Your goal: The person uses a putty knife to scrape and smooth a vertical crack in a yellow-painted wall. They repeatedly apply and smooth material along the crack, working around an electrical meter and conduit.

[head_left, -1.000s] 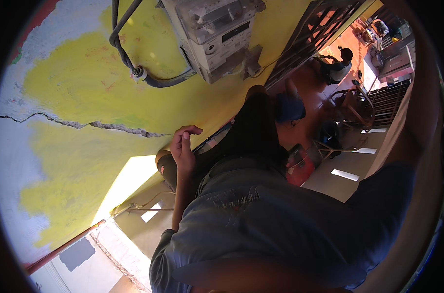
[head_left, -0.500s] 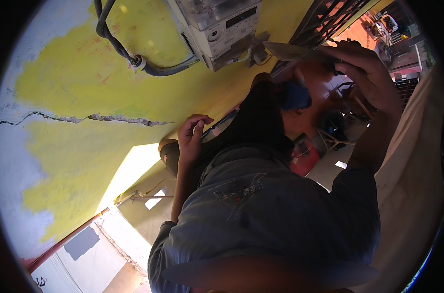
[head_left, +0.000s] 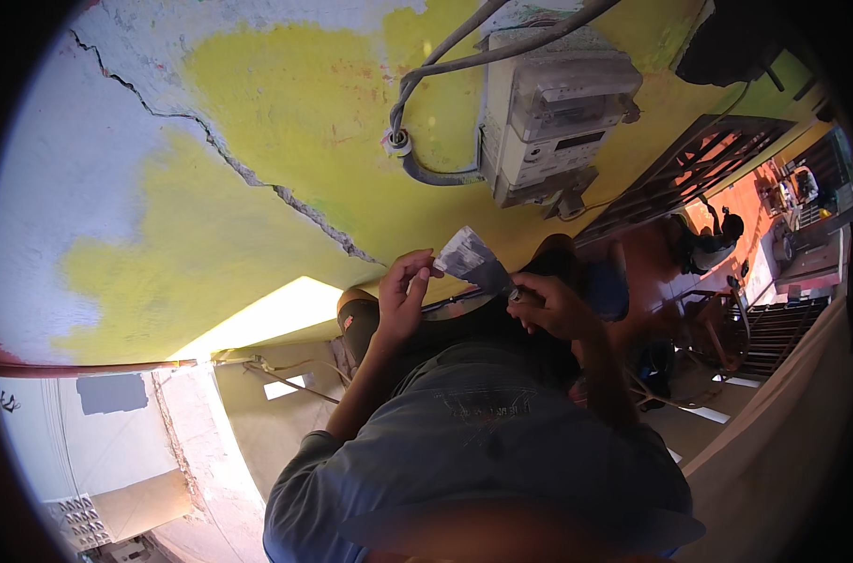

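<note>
My right hand [head_left: 565, 308] is closed round the handle of a putty knife [head_left: 478, 260]. Its wide metal blade points up and left and carries whitish smears. Beside the blade's left corner is my left hand [head_left: 404, 298], fingers curled and the thumb against them. Whether these fingertips touch the blade or pinch something small, I cannot make out. Both hands are in front of my body, close to the yellow and pale blue painted wall [head_left: 229, 225]. A long jagged crack [head_left: 300, 205] slants down across this wall and ends near my left hand.
An electricity meter [head_left: 558, 113] is fixed on the wall beyond my hands, with grey cables [head_left: 445, 68] running to it. At the right are a wooden chair [head_left: 713, 314], a metal grille [head_left: 685, 174] and another person [head_left: 713, 239] farther off. A beige cloth [head_left: 774, 394] hangs nearby.
My right hand has brought the putty knife down and left from near the meter to my left hand. The left hand has risen slightly toward the blade. The view has turned.
</note>
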A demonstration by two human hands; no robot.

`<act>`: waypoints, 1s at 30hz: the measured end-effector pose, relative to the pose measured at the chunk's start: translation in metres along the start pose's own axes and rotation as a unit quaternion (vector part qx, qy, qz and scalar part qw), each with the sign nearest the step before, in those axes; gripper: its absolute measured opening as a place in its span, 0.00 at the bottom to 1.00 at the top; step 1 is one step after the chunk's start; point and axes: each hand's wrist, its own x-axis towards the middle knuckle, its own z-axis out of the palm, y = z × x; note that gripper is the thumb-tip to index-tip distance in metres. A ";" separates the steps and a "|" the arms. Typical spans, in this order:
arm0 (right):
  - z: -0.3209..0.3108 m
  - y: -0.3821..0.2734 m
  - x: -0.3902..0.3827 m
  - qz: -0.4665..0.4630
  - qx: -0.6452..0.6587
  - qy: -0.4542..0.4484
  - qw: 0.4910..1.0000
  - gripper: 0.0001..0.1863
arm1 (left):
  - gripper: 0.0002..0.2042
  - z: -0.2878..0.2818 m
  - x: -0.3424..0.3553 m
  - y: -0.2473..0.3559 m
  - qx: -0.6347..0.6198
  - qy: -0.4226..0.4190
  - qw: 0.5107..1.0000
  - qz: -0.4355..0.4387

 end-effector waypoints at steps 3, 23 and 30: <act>0.005 -0.012 0.019 -0.060 0.070 -0.005 0.996 0.24 | 0.12 -0.005 0.002 0.020 0.083 0.107 0.978 0.158; 0.092 -0.204 0.145 -0.258 0.397 -0.268 0.839 0.24 | 0.05 -0.092 0.150 0.292 0.587 0.024 0.458 0.667; 0.090 -0.244 0.161 -0.246 0.446 -0.309 0.803 0.17 | 0.05 -0.100 0.173 0.337 0.629 0.005 0.413 0.658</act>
